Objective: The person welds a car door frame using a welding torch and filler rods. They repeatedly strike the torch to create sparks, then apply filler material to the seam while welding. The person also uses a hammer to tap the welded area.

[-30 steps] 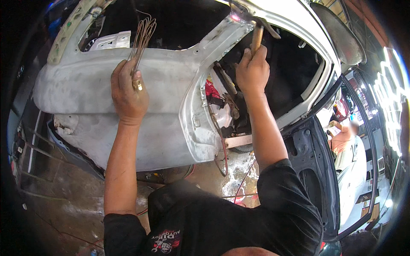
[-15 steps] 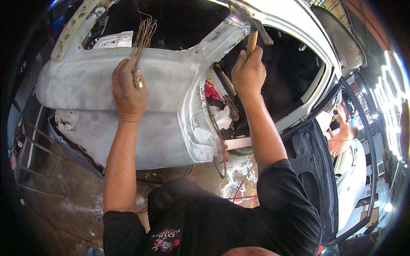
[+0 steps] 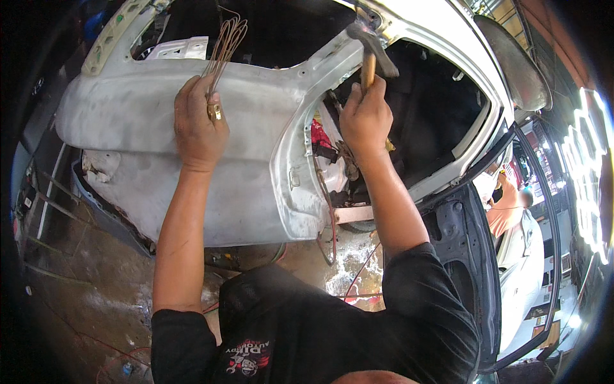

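My left hand (image 3: 199, 131) is closed round a bundle of bent, copper-coloured wire (image 3: 229, 43), its loops rising above my fingers in front of the rear window opening. A gold ring shows on that hand. In my right hand (image 3: 366, 125) is a hammer (image 3: 377, 54), gripped by its wooden handle. Its dark metal head lies over the car's roof pillar (image 3: 336, 54), near the top joint; I cannot tell whether they touch. Both hands are in front of the bare grey-white rear side panel (image 3: 217, 192) and the door opening.
An open dark door (image 3: 457, 224) stands on the right, and beyond it a person in orange (image 3: 506, 205) is beside a pale car. A dark curved part (image 3: 518, 64) is at upper right. Red hoses (image 3: 358, 281) cross the stained floor (image 3: 109, 275).
The hammer has dropped a little and shifted left, uncovering more of the pillar's top joint. My left hand still holds the wire, and the whole view has shifted slightly.
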`<state>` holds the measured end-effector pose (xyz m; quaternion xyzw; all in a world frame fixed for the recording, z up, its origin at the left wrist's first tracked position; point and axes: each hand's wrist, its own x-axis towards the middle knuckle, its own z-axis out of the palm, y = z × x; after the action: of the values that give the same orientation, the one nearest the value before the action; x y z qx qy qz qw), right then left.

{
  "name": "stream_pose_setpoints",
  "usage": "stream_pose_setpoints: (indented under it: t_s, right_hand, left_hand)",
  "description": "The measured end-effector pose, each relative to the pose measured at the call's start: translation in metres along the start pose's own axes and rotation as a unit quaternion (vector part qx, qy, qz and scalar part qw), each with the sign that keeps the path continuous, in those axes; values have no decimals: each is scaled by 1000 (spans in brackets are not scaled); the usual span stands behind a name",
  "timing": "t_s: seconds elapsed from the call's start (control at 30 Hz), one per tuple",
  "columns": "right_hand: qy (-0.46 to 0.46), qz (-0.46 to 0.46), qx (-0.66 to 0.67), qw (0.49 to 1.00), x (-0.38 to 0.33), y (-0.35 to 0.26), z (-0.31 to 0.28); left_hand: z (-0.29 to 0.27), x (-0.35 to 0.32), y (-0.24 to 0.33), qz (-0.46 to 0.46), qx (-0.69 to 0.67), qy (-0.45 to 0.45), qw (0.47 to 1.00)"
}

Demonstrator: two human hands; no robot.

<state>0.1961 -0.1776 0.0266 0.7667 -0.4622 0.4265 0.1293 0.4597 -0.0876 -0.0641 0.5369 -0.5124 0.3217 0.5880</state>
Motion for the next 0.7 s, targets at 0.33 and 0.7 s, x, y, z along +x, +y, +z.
stream_pose_setpoints:
  t_s: [0.33, 0.7]
  right_hand:
    - [40, -90, -9, 995, -18, 11, 13]
    - [-111, -42, -51, 992, -26, 2, 11]
  left_hand:
    - [0, -1, 3, 1, 9, -3, 1000]
    - [-2, 1, -1, -1, 2, 8, 1000]
